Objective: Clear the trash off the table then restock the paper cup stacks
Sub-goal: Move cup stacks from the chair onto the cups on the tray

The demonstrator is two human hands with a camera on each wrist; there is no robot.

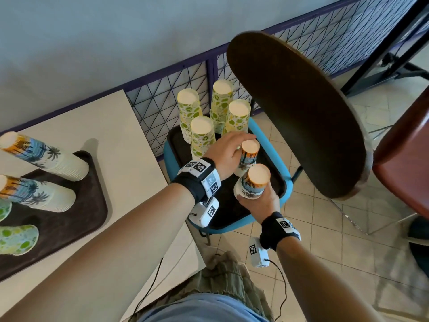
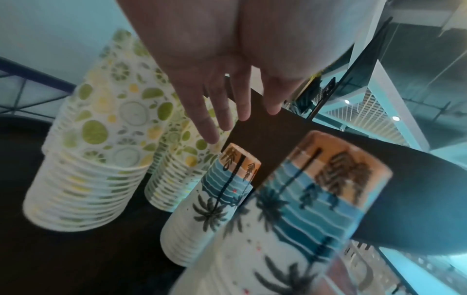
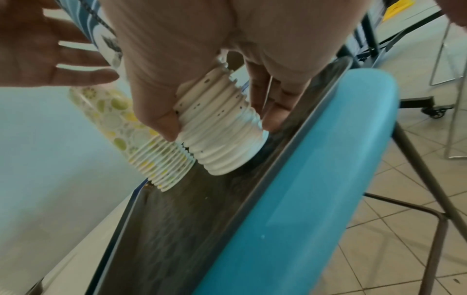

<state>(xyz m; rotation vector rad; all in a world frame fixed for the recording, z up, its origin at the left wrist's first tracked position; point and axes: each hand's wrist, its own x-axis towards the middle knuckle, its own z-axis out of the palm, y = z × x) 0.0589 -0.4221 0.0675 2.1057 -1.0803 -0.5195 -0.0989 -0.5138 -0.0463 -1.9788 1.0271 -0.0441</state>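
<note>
Two palm-print cup stacks stand upside down at the near end of a dark tray (image 1: 276, 194) that rests on a blue chair seat (image 1: 271, 145), with four lime-print stacks (image 1: 202, 133) crowded behind them. The right hand (image 1: 260, 201) has its thumb and fingers (image 3: 275, 103) wrapped round the lower rims of the nearer palm stack (image 1: 254, 182), which tilts slightly with its base at or just off the tray. The left hand (image 1: 226, 152) reaches for the farther palm stack (image 1: 248, 156); its fingers (image 2: 209, 123) are spread and loose, gripping nothing, close beside the stack's top.

On the bench (image 1: 130, 145) to the left, another dark tray (image 1: 92, 205) carries the palm and lime stacks awaiting restocking.

The grip sits low on nested rims, so I'd worry the cups could slide apart and the upper ones topple as it lifts. The lime stacks stand so close that a sweep of the left wrist could knock one over. The chair's dark backrest (image 1: 301, 112) overhangs the tray, and a stack lifted carelessly might clip it.
</note>
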